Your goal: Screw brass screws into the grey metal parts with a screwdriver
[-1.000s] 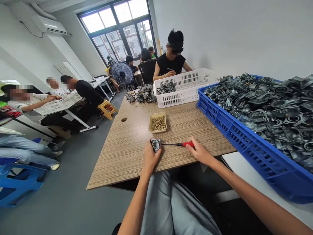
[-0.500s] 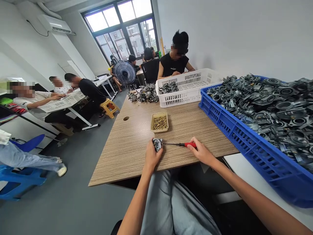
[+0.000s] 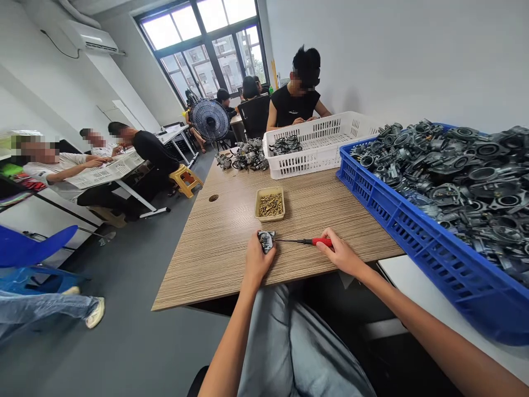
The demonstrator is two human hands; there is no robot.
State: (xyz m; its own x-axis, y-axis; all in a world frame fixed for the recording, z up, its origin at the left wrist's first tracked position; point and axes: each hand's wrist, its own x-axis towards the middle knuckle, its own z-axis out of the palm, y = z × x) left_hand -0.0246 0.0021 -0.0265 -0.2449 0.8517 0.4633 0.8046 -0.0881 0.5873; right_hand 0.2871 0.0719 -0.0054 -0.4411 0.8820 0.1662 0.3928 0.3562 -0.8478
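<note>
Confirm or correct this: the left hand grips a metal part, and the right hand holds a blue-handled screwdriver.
Wrong on colour: the head view shows the handle is red. The left hand does grip the metal part, and the right hand holds the screwdriver.

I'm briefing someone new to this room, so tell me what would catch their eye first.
Most striking is the blue crate on the right, heaped with dark metal parts. On the wood-grain table, a small tray of brass-coloured pieces stands out. Just nearer, the left hand grips a metal piece, while the right hand points a red-handled screwdriver at it.
</note>
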